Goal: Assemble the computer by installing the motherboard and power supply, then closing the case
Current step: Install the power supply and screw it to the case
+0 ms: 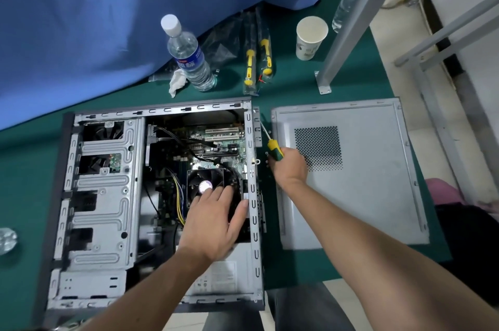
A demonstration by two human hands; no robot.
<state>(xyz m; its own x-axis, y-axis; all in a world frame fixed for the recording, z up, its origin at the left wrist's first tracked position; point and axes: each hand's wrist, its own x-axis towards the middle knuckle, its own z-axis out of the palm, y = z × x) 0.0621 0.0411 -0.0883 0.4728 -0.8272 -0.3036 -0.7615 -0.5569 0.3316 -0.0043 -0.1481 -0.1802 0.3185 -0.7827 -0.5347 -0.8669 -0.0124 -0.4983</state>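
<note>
While open: 1 case (102,195), 2 bottles (190,58).

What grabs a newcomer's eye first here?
The open case lying on the green table, motherboard exposed. The left hand rests flat on the CPU fan, while the right hand grips a screwdriver at the case's rear edge. The side panel lies to the right.
</note>
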